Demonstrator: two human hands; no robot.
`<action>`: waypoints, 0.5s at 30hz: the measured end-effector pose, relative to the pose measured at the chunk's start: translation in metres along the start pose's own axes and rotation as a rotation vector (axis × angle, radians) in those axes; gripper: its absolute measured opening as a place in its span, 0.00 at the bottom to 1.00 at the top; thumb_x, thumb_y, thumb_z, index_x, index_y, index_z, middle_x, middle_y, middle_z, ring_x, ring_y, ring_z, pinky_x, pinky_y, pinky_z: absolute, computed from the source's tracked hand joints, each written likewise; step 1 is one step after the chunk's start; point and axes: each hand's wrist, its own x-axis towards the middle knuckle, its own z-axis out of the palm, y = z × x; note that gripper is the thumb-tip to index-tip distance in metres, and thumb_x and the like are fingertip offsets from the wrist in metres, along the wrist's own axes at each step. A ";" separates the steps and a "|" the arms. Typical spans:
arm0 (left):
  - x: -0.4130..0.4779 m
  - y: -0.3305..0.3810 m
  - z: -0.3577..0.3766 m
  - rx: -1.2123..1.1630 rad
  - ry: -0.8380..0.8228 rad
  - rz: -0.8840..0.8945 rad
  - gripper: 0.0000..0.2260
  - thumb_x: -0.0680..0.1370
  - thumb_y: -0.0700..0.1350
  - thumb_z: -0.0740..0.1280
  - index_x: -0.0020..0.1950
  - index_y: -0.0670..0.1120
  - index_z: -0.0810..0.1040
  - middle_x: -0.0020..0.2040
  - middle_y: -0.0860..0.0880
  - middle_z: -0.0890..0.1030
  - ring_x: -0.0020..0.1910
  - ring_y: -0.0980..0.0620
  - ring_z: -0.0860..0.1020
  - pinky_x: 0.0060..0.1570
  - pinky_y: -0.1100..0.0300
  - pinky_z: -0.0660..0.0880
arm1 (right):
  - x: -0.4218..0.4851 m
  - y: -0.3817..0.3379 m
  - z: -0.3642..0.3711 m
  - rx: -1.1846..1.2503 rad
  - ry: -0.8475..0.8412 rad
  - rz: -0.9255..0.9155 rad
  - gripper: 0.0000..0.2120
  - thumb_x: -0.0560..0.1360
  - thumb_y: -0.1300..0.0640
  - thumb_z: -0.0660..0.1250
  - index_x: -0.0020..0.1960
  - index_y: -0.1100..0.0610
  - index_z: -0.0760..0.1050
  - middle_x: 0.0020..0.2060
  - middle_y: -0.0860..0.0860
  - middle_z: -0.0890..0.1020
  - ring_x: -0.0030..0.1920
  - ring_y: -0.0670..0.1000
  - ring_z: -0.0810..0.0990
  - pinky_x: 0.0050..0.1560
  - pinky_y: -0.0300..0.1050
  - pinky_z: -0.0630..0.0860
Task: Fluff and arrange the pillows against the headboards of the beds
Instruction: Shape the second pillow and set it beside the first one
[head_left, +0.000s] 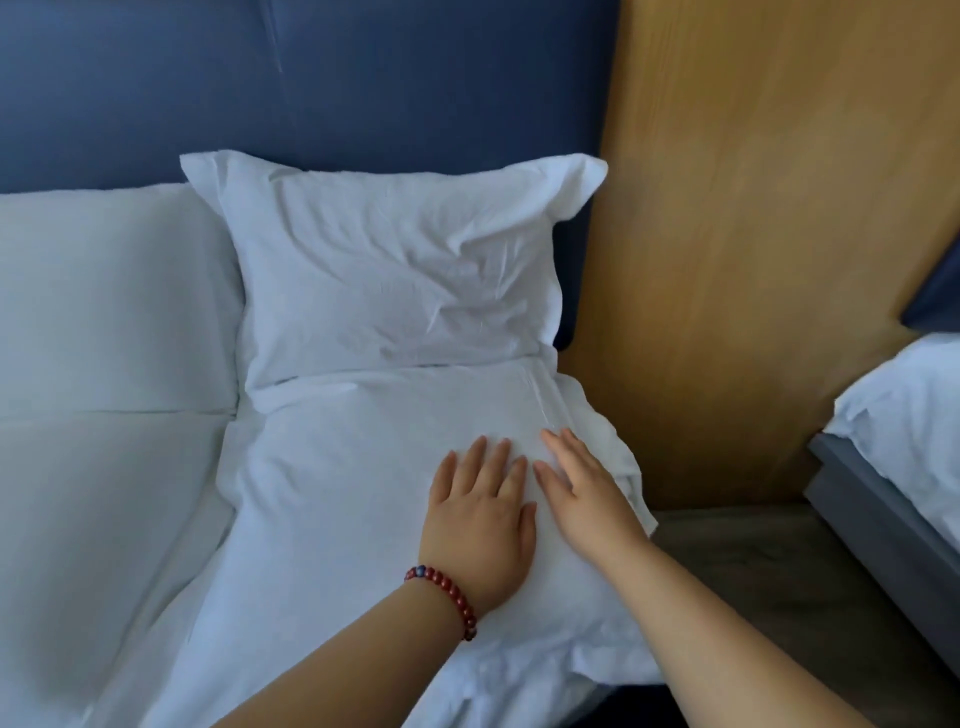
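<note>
Fluffing: left hand (480, 514) and right hand (584, 493), grips apart, press near pillow (353, 499); next, probably prop it at 12 o'clock against far pillow (395, 270).

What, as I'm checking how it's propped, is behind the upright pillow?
The blue headboard rises directly behind the upright pillow. Its lower part, and whether the pillow touches it, is hidden by the pillow itself.

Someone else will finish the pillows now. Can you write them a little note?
Left hand, flat, presses the white pillow lying flat. Right hand, flat, touches the same pillow beside it.
Done: a wrinkled white pillow stands against the padded blue headboard.
Left: probably prop the flat pillow up too, then check the second bed on the right.
</note>
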 end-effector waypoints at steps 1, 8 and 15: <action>-0.005 0.007 0.001 -0.006 0.009 0.012 0.27 0.80 0.56 0.44 0.76 0.48 0.66 0.77 0.48 0.64 0.78 0.47 0.57 0.76 0.48 0.46 | -0.008 0.007 -0.001 0.042 -0.003 0.020 0.25 0.81 0.38 0.53 0.76 0.37 0.55 0.78 0.42 0.54 0.77 0.45 0.54 0.74 0.45 0.55; -0.022 0.039 0.024 -0.047 0.133 0.089 0.20 0.80 0.49 0.57 0.67 0.45 0.78 0.69 0.47 0.76 0.71 0.46 0.71 0.70 0.45 0.64 | -0.055 0.050 0.001 0.246 -0.021 0.127 0.26 0.79 0.37 0.53 0.76 0.35 0.52 0.75 0.40 0.63 0.70 0.42 0.66 0.66 0.36 0.65; -0.022 0.071 0.047 -0.061 0.231 0.067 0.17 0.79 0.47 0.60 0.64 0.47 0.80 0.67 0.50 0.77 0.69 0.48 0.72 0.69 0.44 0.64 | -0.083 0.073 0.001 0.408 0.009 0.162 0.33 0.72 0.31 0.50 0.76 0.39 0.58 0.62 0.31 0.68 0.59 0.30 0.69 0.53 0.18 0.63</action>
